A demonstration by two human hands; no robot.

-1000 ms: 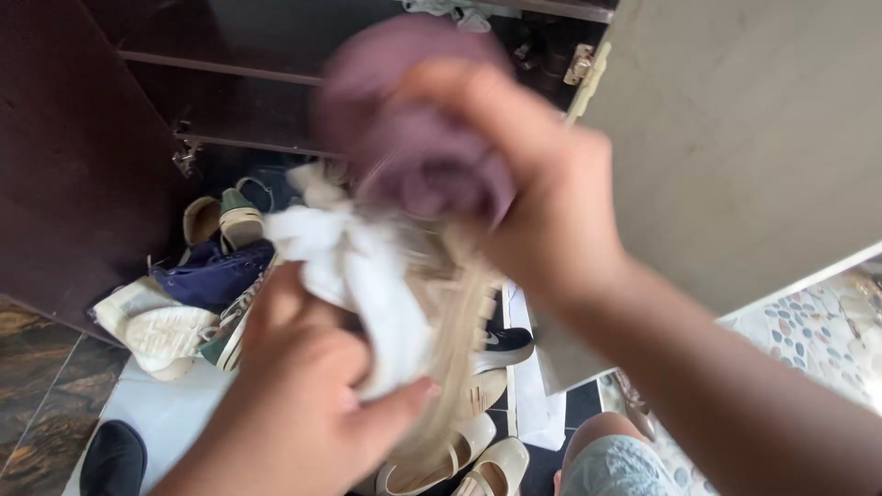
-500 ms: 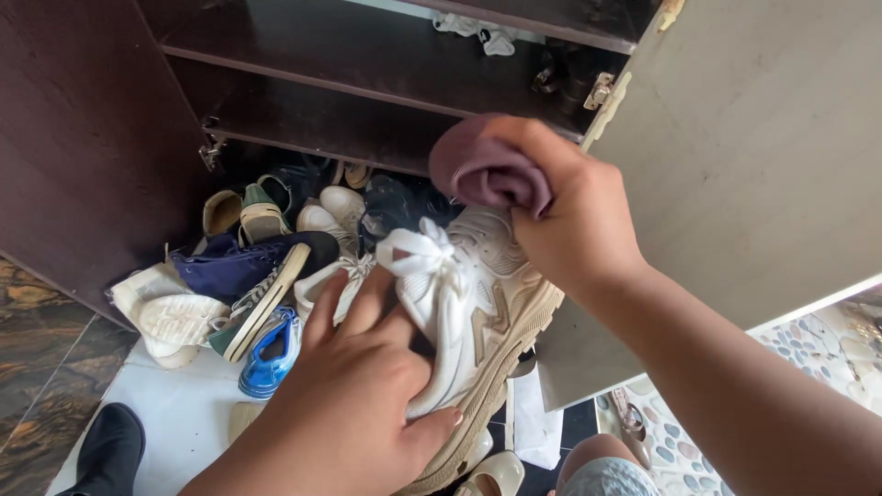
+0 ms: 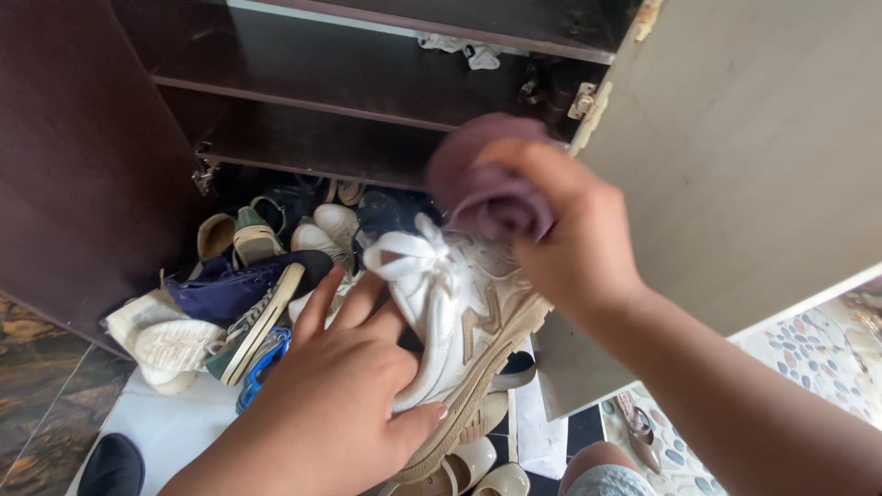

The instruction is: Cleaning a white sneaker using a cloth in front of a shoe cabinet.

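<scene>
Now | right hand [image 3: 574, 243] | purple cloth [image 3: 487, 188] pressed lower onto white sneaker [image 3: 459, 303]

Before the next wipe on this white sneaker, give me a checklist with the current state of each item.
1. Left hand grips the white and beige lace-up sneaker from its side: ok.
2. Right hand holds the bunched mauve cloth: ok.
3. Cloth touching the sneaker's upper: cannot tell, motion blur.
4. Sole edge faces down and right, visible: ok.
5. Pale cabinet door stands open beside the right hand: ok.
6. Floor below is free of obstacles: not ok, navy canvas high-top shoe and other shoes lie piled there.
</scene>
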